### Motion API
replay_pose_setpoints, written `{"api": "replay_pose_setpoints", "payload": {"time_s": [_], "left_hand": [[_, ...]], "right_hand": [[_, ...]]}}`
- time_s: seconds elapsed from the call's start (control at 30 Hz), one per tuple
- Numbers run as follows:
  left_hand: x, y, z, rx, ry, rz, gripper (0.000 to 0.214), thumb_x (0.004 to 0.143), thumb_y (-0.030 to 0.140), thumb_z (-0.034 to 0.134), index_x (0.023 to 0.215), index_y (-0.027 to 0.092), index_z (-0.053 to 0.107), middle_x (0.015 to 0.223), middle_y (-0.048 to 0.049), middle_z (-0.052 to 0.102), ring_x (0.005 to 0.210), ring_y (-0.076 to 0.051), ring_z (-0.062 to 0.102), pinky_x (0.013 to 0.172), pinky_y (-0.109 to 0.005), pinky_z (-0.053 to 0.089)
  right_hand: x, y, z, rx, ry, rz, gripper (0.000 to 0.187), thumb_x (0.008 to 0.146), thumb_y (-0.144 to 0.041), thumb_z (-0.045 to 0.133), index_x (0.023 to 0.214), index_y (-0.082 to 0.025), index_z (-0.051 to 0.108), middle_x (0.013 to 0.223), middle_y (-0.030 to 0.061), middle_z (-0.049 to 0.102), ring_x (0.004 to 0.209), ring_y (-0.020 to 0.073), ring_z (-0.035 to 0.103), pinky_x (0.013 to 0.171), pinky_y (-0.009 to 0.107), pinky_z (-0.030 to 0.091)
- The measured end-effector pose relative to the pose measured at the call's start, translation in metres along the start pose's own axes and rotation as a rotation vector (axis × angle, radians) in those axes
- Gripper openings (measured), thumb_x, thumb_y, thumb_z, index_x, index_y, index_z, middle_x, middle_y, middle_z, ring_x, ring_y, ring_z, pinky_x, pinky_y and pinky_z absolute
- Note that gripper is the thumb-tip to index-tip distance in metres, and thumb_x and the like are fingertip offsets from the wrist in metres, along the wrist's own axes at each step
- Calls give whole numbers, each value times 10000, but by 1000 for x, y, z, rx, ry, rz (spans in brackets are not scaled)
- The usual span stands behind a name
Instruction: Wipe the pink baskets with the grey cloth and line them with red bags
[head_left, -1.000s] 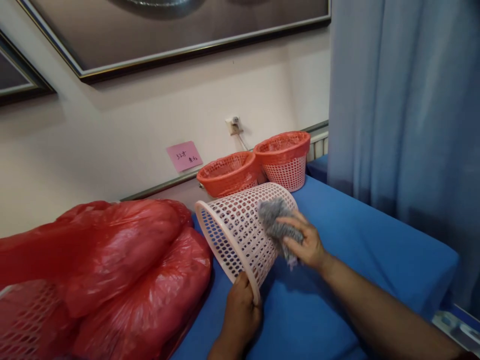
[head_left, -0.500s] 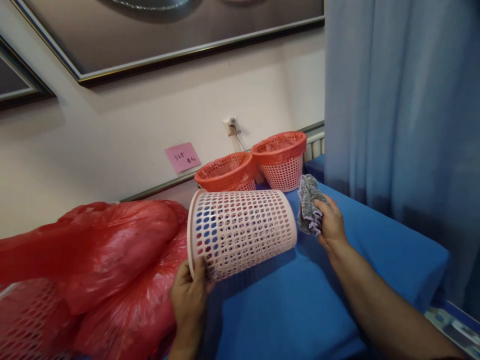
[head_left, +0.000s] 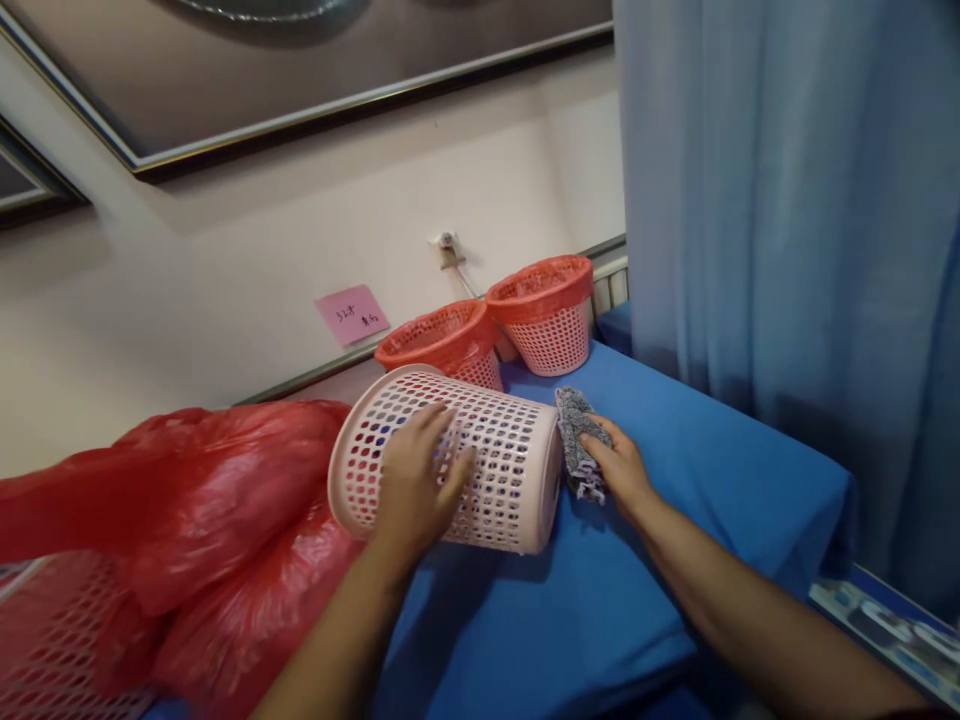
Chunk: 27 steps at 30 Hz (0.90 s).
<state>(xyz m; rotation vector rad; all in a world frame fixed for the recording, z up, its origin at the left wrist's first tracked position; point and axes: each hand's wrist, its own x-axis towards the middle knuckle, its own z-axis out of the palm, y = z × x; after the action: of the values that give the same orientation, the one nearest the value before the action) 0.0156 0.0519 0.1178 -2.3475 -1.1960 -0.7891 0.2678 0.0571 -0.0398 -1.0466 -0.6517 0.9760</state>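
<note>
A pale pink perforated wastebasket point(head_left: 499, 470) lies on its side over the blue-covered bed, its rim to the left and its base to the right. My left hand point(head_left: 421, 475) is over the basket's near side with fingers spread, not wrapped round the rim; whether it presses on the plastic is hard to tell. In my right hand point(head_left: 619, 465) is a folded grey cloth point(head_left: 579, 440) with a pale purple edge, held close beside the basket's base. Behind stand two similar baskets lined with red bags, the left one point(head_left: 439, 340) partly hidden and the right one point(head_left: 551, 335) upright.
Red plastic bags point(head_left: 232, 510) pile up at the left, over another perforated basket point(head_left: 52, 640). A blue curtain point(head_left: 780, 220) hangs at the right. On the wall are a pink note point(head_left: 352, 314), a socket with a plug point(head_left: 448, 250) and a framed picture point(head_left: 390, 95).
My left hand has let go of the basket's rim and moved up over its side. The basket has turned and shifted left. My right hand with the cloth has moved left and slightly down.
</note>
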Motion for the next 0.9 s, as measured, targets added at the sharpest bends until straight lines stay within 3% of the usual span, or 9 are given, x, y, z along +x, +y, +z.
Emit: {"api": "replay_pose_setpoints", "payload": {"time_s": [0.1, 0.23, 0.33, 0.4, 0.47, 0.63, 0.73, 0.8, 0.9], "left_hand": [[18, 25, 15, 64, -214, 89, 426, 1015, 422, 482, 1367, 228, 624, 1430, -117, 652, 1379, -335, 539, 1164, -564, 362], [47, 26, 25, 104, -316, 124, 437, 1036, 424, 447, 1342, 199, 663, 1402, -112, 680, 1335, -323, 583, 1142, -542, 387], [56, 25, 27, 134, -330, 131, 442, 1043, 416, 434, 1325, 178, 677, 1378, -113, 696, 1290, -323, 618, 1111, -539, 414], [54, 27, 26, 156, -326, 119, 437, 1040, 411, 438, 1325, 182, 678, 1383, -108, 694, 1281, -327, 623, 1101, -541, 422], [48, 29, 25, 177, -315, 99, 435, 1038, 413, 440, 1328, 192, 677, 1396, -103, 686, 1289, -331, 617, 1097, -542, 426], [36, 33, 20, 200, -297, 73, 439, 1035, 410, 438, 1332, 190, 675, 1413, -101, 674, 1305, -332, 603, 1094, -532, 438], [36, 34, 18, 200, -300, 73, 436, 1031, 398, 447, 1332, 180, 674, 1412, -105, 674, 1301, -332, 608, 1092, -529, 445], [36, 34, 18, 202, -300, 73, 435, 1028, 393, 456, 1335, 174, 672, 1412, -109, 674, 1300, -335, 610, 1092, -532, 448], [37, 34, 19, 208, -299, 68, 431, 1027, 389, 461, 1334, 174, 673, 1409, -108, 676, 1300, -338, 611, 1093, -536, 448]], "right_hand": [[10, 2, -5, -11, 66, 10, 494, 693, -410, 721, 1138, -195, 731, 1028, 57, 781, 934, 240, 718, 872, 384, 567], [8, -4, -15, -38, 142, -46, 506, 744, -409, 667, 1200, -192, 697, 1094, 77, 758, 1019, 257, 703, 943, 432, 558], [-9, -7, -13, -184, -5, -306, 454, 754, -348, 688, 1191, -227, 717, 1241, 81, 704, 1220, 269, 622, 1115, 446, 459], [-20, -2, -8, -353, -139, -418, 457, 803, -329, 650, 1250, -239, 692, 1294, 89, 672, 1251, 258, 608, 1135, 433, 444], [-21, 8, -4, -486, -180, -360, 453, 818, -303, 622, 1262, -235, 679, 1268, 93, 685, 1194, 251, 643, 1086, 419, 486], [0, 23, -9, -543, -166, -192, 229, 747, -260, 668, 963, -242, 742, 805, 12, 754, 832, 229, 727, 848, 369, 590], [1, 16, -10, -489, -99, -233, 357, 841, -322, 578, 1166, -231, 697, 1089, 58, 767, 1036, 242, 715, 959, 405, 564], [-5, 9, -6, -459, -102, -320, 467, 876, -355, 551, 1319, -226, 627, 1328, 86, 682, 1236, 241, 636, 1081, 413, 494], [-15, 9, -1, -519, -185, -323, 487, 848, -331, 594, 1321, -226, 642, 1325, 96, 683, 1246, 245, 631, 1084, 390, 485]]}}
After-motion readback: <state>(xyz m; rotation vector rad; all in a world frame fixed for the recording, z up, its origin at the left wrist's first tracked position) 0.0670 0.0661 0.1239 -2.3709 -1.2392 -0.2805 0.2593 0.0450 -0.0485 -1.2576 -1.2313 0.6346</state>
